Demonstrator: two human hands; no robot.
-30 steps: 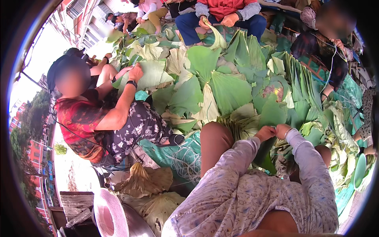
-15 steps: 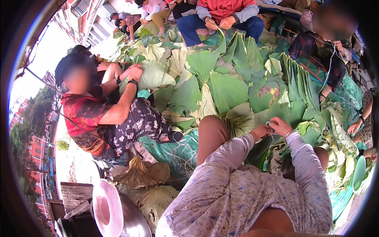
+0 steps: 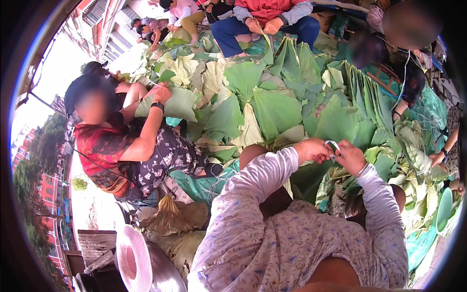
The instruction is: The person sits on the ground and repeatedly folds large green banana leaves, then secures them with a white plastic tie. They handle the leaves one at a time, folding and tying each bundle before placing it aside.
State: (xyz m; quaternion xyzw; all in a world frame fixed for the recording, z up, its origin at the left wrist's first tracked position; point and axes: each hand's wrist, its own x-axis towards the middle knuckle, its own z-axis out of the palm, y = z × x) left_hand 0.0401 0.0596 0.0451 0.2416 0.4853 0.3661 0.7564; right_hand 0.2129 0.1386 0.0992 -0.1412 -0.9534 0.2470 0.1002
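Observation:
My left hand (image 3: pixel 314 150) and my right hand (image 3: pixel 351 157) are close together over my lap, fingers closed on a white strip of string (image 3: pixel 333 144). It bends in a small loop between them. A large green lotus leaf (image 3: pixel 338 119) rises just beyond my hands. Below them, between my knees, lies a darker green leaf (image 3: pixel 311 182), partly covered by my left forearm.
Lotus leaves (image 3: pixel 277 112) spread over a green tarp (image 3: pixel 194 190). At left a person (image 3: pixel 112 136) handles a leaf; another in red (image 3: pixel 270 19) sits opposite. A pink hat (image 3: pixel 134 258) rests on a metal pot (image 3: pixel 163 267) at lower left.
My hands have risen slightly, with the string loop showing more openly between them, and my left elbow has swung outward. The person at left has drawn a leaf closer.

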